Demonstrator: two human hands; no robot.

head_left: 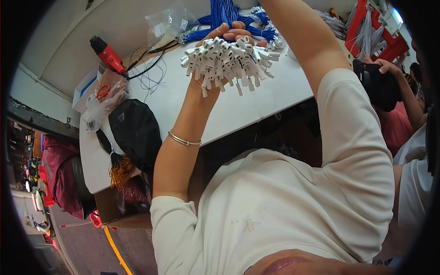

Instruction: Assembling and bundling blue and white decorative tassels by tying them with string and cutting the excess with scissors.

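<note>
My left hand (236, 34) is closed around a thick bundle of blue wires (223, 13) above the far side of the white table. White plastic connectors (224, 59) on the wire ends fan out toward me below the fingers, hiding part of the palm. My right arm (307, 39) reaches up past the top edge, so the right hand is out of sight. More blue wire bundles (265, 33) with white ends lie behind my left hand.
A red heat gun (109, 56), a plastic bag with orange-handled scissors (103, 91) and a black bag (135, 128) sit on the table's (247, 107) left. A red rack (392, 43) holds grey wires at right, near another person's arm (405, 85). A cardboard box (107, 208) stands below.
</note>
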